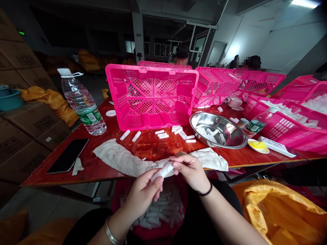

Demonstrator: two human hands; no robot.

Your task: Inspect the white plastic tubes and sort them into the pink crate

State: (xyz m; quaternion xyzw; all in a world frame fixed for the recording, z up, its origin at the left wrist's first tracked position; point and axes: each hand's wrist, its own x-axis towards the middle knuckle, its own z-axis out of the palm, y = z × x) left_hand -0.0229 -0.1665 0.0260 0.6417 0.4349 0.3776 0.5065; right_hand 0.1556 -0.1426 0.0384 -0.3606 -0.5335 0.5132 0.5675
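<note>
A white plastic tube (165,171) is held between both of my hands, just above the near edge of the red table (107,122). My left hand (146,190) grips its lower left end between thumb and fingers. At the other end, my right hand (188,167) pinches the tube with thumb and fingertips. Behind my hands lies a long white cloth (122,158). Several similar small white tubes (136,136) are scattered on the tabletop beyond it. Below, a container on my lap or under the table holds many white tubes (160,211).
A pink basket (153,120) stands on its side, with more baskets (217,85) behind. Around it are a steel bowl (218,117) with white pieces, a water bottle (81,102), a phone (68,155) and a yellow dish (258,145). An orange sack (255,204) sits at right.
</note>
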